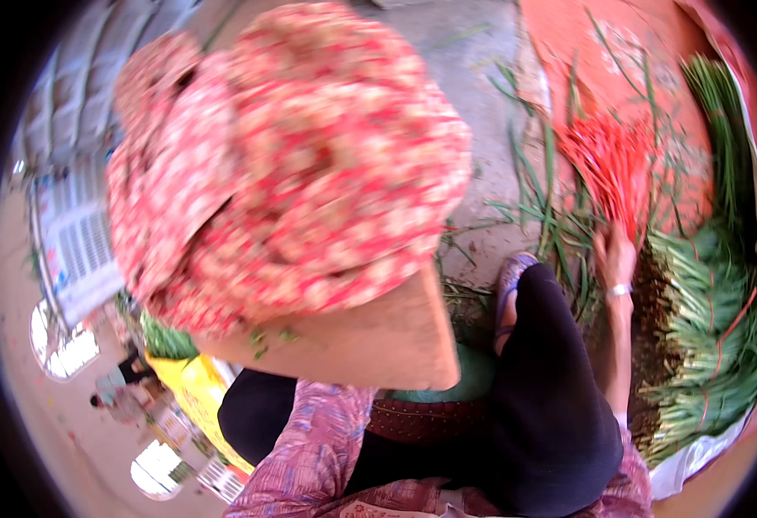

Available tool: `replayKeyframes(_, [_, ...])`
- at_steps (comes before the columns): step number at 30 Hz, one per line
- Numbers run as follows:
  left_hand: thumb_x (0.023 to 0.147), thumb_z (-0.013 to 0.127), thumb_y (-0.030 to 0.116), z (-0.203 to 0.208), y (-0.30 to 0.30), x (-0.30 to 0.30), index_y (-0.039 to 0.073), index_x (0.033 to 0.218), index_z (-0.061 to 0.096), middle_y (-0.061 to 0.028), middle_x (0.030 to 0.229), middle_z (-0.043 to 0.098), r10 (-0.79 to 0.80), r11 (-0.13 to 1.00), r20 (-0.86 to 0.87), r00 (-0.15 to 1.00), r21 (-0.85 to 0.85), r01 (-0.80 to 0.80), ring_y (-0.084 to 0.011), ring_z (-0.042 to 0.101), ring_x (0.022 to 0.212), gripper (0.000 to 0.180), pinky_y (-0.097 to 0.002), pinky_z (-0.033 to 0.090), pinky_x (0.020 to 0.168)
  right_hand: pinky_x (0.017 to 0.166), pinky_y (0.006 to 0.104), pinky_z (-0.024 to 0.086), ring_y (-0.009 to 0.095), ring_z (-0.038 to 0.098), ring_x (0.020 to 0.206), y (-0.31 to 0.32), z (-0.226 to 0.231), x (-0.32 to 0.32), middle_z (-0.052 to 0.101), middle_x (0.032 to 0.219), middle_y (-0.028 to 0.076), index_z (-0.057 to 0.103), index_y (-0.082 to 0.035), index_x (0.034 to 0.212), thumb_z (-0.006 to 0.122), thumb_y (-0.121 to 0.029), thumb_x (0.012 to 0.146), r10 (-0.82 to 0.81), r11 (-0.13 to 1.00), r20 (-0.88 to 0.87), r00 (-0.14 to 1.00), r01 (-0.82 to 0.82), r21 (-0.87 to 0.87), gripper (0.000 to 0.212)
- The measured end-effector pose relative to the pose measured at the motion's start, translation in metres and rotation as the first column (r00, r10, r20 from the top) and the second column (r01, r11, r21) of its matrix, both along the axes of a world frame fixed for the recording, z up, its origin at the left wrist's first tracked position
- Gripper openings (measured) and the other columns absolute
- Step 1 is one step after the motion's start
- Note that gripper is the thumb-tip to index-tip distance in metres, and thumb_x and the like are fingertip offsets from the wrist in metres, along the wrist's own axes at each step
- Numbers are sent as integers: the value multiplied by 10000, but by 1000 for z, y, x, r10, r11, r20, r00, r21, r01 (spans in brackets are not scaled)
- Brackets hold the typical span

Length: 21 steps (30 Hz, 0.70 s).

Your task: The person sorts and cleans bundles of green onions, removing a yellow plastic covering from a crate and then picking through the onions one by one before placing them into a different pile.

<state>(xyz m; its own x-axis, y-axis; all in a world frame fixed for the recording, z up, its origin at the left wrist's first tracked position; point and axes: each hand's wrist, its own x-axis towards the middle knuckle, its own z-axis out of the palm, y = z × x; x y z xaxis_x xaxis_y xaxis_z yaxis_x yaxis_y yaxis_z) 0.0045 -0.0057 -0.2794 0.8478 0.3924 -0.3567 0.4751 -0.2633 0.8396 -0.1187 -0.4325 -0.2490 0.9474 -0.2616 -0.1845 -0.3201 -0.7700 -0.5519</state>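
Off to the right, my right hand point(616, 259) reaches down with its fingers closed at the narrow near end of a bunch of red plastic tying strips point(607, 168), which fan out away from it. My left sleeve point(309, 449) runs up to the near edge of a flat brown board point(352, 341); the left hand itself is hidden behind the board. Heaped over the board is a large red-and-cream patterned cloth point(309, 164), blurred, its underside out of sight. A few green scraps lie on the board.
Tied bundles of green chives point(711, 337) line the right side, with more long green stalks point(719, 129) beyond. Loose green leaves point(547, 207) litter the floor by my foot point(512, 293). A yellow sack point(190, 388) with greens stands left.
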Motion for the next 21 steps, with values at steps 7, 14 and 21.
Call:
replayKeyframes(7, [809, 619, 151, 37, -51, -145, 57, 953, 590, -63, 782, 595, -31, 953, -13, 999, 301, 33, -161, 571, 625, 175, -300, 470, 543, 810, 363, 499, 252, 632, 948, 2, 109, 7, 631, 1099, 183, 559, -17, 1210, 582, -212, 939, 70, 992, 164, 984, -86, 95, 335])
replayKeyframes(14, [833, 626, 170, 78, -90, -243, 43, 924, 642, -103, 830, 660, 0, 979, 78, 997, 204, -16, -199, 618, 691, 157, -336, 502, 614, 861, 339, 485, 275, 605, 967, 233, 376, 111, 630, 1040, 130, 620, -50, 1152, 696, -88, 821, 460, 648, 778, 427, -761, 35, 342])
replayKeyframes(21, [865, 637, 186, 181, -64, -275, 43, 976, 668, -71, 818, 670, 197, 978, 149, 969, -92, -185, -147, 617, 722, 184, -278, 501, 661, 801, 443, 533, 330, 651, 945, 361, 352, 173, 667, 1042, 94, 612, -237, 1137, 654, -213, 834, 839, 431, 493, 229, -833, -347, 306])
